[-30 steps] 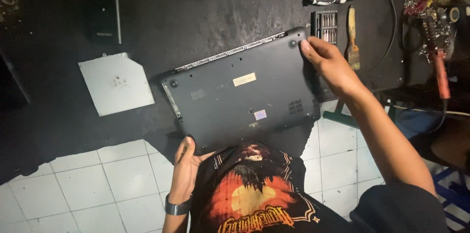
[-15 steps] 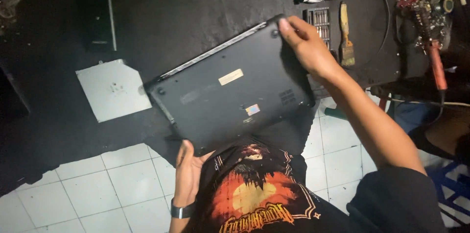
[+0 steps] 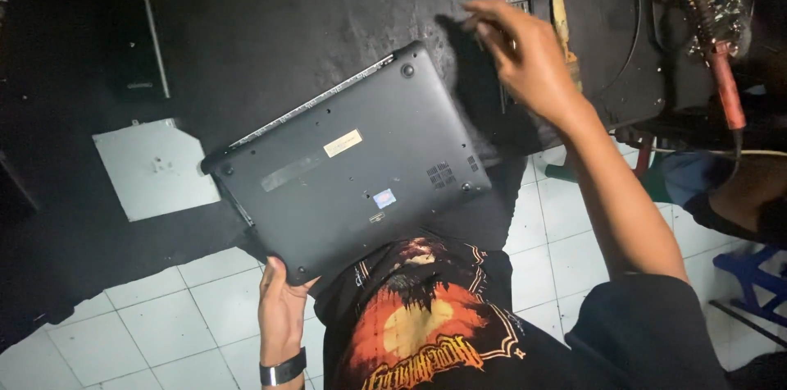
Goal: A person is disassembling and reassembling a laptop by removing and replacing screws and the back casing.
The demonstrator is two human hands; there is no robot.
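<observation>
Gripping the upturned laptop [image 3: 344, 168] corner, the left hand [image 3: 283, 304]; right hand [image 3: 525, 58], fingers loosely spread, hovers before the bit set [image 3: 518, 4] and brush [image 3: 564, 29].

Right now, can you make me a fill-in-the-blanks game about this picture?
1. The left hand holds a corner of the upside-down ____.
2. The right hand is lifted above the black mat, touching ____.
3. On the left wrist is a dark ____.
4. The flat square plate beside the computer is coloured ____.

Missing words: laptop; nothing; watch; white
</observation>
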